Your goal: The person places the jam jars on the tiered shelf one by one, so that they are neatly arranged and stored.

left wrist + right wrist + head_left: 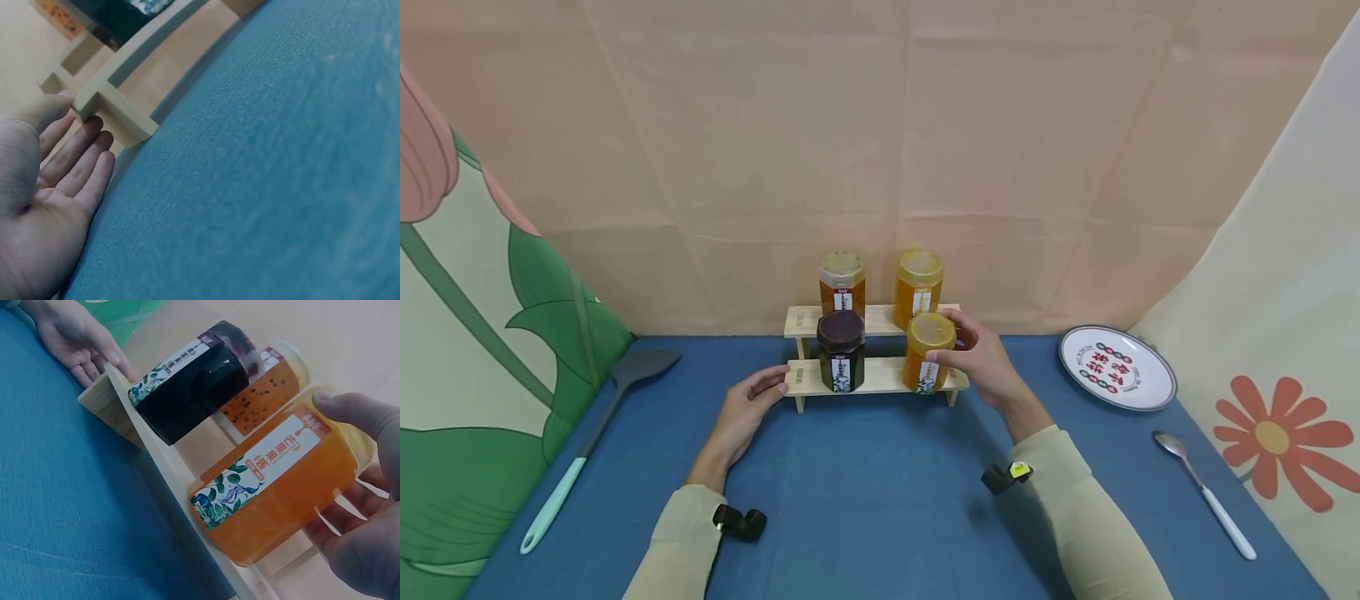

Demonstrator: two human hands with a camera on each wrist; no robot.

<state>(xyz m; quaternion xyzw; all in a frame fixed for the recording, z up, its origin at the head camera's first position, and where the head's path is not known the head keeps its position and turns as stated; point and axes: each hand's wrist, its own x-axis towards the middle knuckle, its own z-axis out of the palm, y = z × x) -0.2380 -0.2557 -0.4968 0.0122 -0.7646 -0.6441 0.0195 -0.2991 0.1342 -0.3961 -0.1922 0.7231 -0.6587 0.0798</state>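
A two-tier wooden stand point(883, 385) holds several lidded jars. My right hand point(981, 354) grips the orange jam jar point(275, 481) at the right of the lower tier, thumb on the near side by the lid and fingers round the other side. The jar's base is right at the tier's board. Beside it on the lower tier stands a dark purple jam jar point(841, 354). On the upper tier are a seeded amber jar point(842, 283) and a yellow-orange jar point(917, 287). With thumb and fingers, my left hand point(745, 417) pinches the left end of the lower tier.
A spatula point(598, 433) with a mint handle lies on the blue cloth point(865, 500) at the left. To the right are a white plate point(1075, 354) with red print and a white-handled spoon point(1206, 500). A beige backdrop point(880, 150) rises right behind the stand.
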